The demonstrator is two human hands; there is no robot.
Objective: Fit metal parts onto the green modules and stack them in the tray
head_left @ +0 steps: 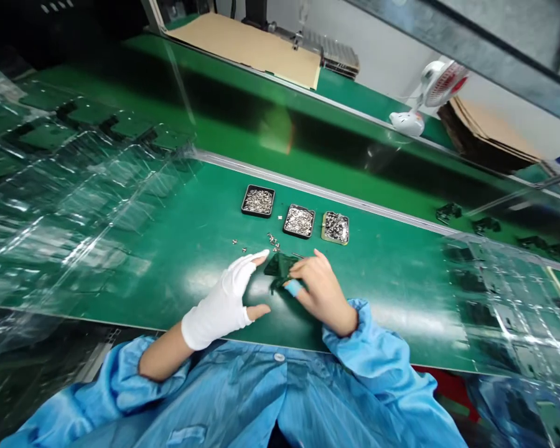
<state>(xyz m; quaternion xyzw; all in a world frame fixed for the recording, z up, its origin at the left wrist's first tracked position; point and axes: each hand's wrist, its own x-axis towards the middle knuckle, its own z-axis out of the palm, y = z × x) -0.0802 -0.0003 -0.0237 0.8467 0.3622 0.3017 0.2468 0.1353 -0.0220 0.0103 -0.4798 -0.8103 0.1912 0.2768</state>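
My left hand, in a white glove with bare fingertips, has its thumb spread from the fingers and holds nothing. It is just left of a small dark green plastic part. My right hand, bare with a blue wrap on one finger, is closed on that part by its right side. The fingers hide some of the part, and its exact kind does not show. Small metal pieces lie loose just beyond it. A thin rod-like thing shows beside my right fingertips.
Two black trays and a yellowish tray hold small metal pieces. Clear plastic trays with green parts fill the left. More clear trays stand at right. A white fan sits on the shelf behind.
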